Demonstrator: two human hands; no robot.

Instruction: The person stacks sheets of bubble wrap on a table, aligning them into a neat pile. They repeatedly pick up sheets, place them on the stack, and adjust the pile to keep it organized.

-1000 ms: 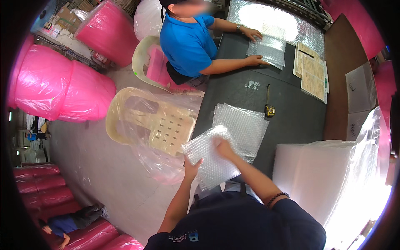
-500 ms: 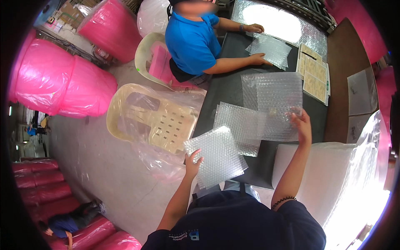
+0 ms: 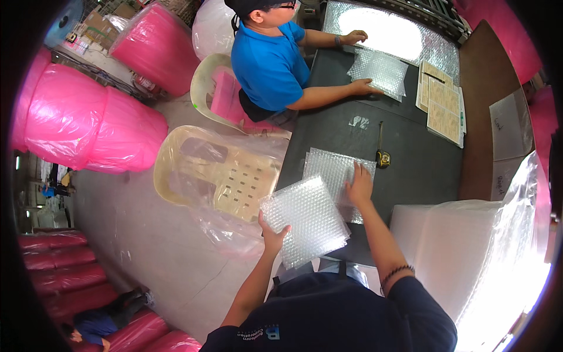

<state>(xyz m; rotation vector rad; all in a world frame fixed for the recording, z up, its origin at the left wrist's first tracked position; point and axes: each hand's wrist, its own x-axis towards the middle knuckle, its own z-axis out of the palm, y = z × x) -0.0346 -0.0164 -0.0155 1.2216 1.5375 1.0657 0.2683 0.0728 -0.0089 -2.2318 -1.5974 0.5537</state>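
My left hand (image 3: 272, 232) grips the near-left edge of a stack of clear bubble wrap sheets (image 3: 308, 220), thumb on top. The stack is tilted over the near-left edge of the dark table (image 3: 404, 182). My right hand (image 3: 359, 186) lies on a second pile of bubble wrap sheets (image 3: 328, 170) on the table, fingers stretched out over its right side. The held stack overlaps the near-left part of this pile. A yellow and black tape measure (image 3: 383, 158) lies to the right of my right hand, its blade drawn out away from me.
Across the table a co-worker in a blue shirt (image 3: 267, 64) has hands at other bubble wrap sheets (image 3: 378, 73). Cards on a board (image 3: 444, 108) lie at the right, by a brown partition (image 3: 481, 105). A plastic-draped beige chair (image 3: 220, 176) stands left; a white wrapped block (image 3: 434, 234) is near right.
My right hand has moved left onto the pile. The large bubble wrap sheet it held is no longer spread over the table's middle, uncovering the tape measure. My left hand stays on its stack.
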